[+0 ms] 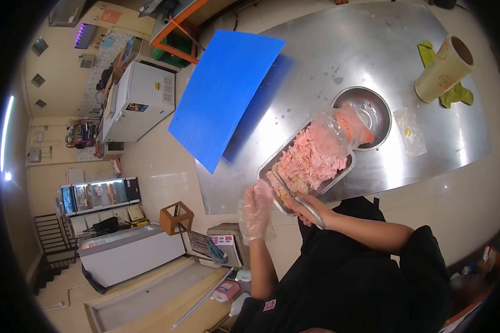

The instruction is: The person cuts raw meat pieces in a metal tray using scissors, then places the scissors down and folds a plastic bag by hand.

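A metal tray (347, 173) heaped with pale pink meat pieces (308, 161) lies near the table's edge. At its left end, my left hand (255, 208), in a clear plastic glove, is closed around a pink meat piece. My right hand (308, 210) looks bare and grips metal scissors (318, 217), whose blades point into the left end of the tray over the meat. A clear plastic bag with orange print (347, 125) rests across the far end of the meat and a round steel bowl (386, 108).
The steel table (311, 50) bears a tilted blue board (228, 89), a plastic wrap roll (441, 72) on a green cloth (461, 95), and a small clear bag (410, 133). A brown stool (176, 218) and a white chest freezer (133, 258) stand to the left.
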Demonstrator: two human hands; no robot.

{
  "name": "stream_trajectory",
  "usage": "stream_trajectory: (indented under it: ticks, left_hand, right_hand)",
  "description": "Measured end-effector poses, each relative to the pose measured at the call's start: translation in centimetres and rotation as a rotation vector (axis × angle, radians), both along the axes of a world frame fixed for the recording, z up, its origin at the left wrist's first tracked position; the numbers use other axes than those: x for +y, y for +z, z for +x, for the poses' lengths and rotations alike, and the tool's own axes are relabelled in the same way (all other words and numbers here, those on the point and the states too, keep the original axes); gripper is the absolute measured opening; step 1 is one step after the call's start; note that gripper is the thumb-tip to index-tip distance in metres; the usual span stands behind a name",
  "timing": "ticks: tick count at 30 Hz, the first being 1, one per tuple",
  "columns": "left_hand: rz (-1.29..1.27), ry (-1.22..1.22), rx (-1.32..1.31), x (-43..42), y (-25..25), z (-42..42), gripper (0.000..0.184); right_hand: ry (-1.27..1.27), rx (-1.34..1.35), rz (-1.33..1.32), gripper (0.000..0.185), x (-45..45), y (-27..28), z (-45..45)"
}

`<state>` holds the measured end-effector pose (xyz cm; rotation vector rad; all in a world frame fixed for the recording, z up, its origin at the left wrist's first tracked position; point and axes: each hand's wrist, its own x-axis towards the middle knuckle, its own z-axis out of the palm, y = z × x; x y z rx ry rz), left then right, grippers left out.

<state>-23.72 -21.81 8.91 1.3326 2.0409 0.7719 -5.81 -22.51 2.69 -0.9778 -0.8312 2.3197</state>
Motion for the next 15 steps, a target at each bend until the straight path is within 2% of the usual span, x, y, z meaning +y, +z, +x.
stream_trajectory:
  ticks: [1, 5, 8, 10, 11, 14, 15]
  left_hand:
    - [0.048, -0.009, -0.006, 0.0, -1.2, -0.9, 0.032]
    - [0.08, -0.015, -0.14, 0.3, -2.8, -2.2, 0.032]
    - [-0.059, 0.097, -0.33, 1.0, 0.3, 0.5, 0.029]
    - [0.014, 0.121, -0.129, 0.9, -1.2, -0.5, 0.028]
    - [0.051, 0.135, -0.028, 0.8, -1.8, -1.0, 0.027]
    - [0.129, 0.188, 0.132, 1.6, 1.1, 0.2, 0.028]
    - [0.145, 0.195, 0.027, 1.6, 0.9, 0.1, 0.028]
  right_hand:
    - [0.025, -0.081, 0.094, 0.046, -0.1, -0.4, 0.0]
    - [0.188, -0.071, 0.116, 0.044, 0.2, -0.5, 0.7]
    - [0.202, -0.006, 0.133, 0.044, 0.6, 0.5, 1.3]
    - [0.193, -0.047, 0.176, 0.043, 0.7, 0.2, 1.2]
    - [0.15, -0.011, 0.091, 0.043, 0.6, 0.3, 1.2]
    - [0.05, 0.082, -0.099, 0.043, 0.1, 0.4, 0.9]
    - [0.036, 0.102, -0.121, 0.043, 0.0, 0.3, 0.8]
